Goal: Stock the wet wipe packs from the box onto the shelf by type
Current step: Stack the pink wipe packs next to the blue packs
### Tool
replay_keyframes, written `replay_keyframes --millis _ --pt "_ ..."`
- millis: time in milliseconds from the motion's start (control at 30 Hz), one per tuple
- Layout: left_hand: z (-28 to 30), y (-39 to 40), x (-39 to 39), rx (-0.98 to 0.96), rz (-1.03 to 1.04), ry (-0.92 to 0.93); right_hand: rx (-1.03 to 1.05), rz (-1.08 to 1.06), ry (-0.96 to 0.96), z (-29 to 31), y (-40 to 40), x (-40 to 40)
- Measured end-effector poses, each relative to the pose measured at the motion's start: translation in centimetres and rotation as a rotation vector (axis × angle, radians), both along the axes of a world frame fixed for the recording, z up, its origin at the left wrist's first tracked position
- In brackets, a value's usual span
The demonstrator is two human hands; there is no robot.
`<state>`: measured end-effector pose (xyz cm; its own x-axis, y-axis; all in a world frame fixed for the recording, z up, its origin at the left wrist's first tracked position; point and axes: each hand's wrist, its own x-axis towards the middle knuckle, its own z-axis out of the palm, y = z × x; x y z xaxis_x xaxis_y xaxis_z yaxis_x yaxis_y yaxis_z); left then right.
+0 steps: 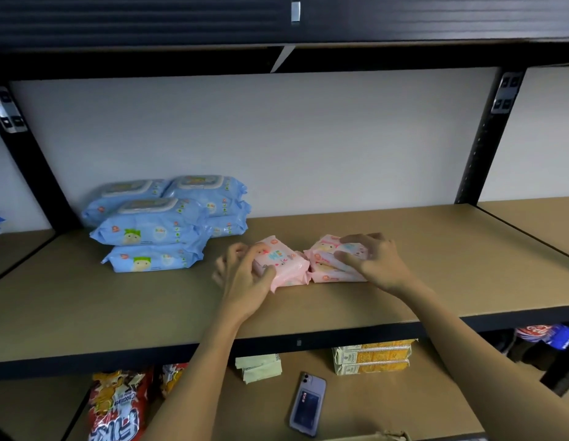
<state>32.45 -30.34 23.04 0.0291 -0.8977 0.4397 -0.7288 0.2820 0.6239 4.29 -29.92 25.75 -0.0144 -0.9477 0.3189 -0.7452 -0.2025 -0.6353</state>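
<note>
Pink wipe packs (pixel 284 262) gripped by both hands (pixel 245 275) on shelf (pixel 436 265).

Two bare forearms, no sleeves in view; left hand (pixel 245 275), right hand (pixel 377 262) ungloved

We read "Baby" on a blue pack (pixel 149 230) and "Chocolate" on the red bag (pixel 117 405) below. Print on the pink packs (pixel 284 265) is too blurred for us.
</note>
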Motion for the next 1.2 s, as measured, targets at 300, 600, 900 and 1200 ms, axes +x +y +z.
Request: replay_keyframes --millis 300,600,900,1200 --pt "0.0 -0.2 0.1 0.06 0.074 -0.034 -0.072 0.048 -0.343 -2.1 0.1 -0.6" --pt "-0.3 0.0 -0.2 0.031 0.121 -0.028 -0.084 0.056 -0.31 -2.3 0.2 -0.9" --pt "-0.5 -0.2 0.1 0.013 0.062 0.139 -0.071 -0.005 -0.356 -2.5 0.4 -0.9" --pt "-0.4 0.1 0.2 -0.01 -0.064 0.212 -0.046 0.081 -0.359 -2.2 1.0 -0.7"
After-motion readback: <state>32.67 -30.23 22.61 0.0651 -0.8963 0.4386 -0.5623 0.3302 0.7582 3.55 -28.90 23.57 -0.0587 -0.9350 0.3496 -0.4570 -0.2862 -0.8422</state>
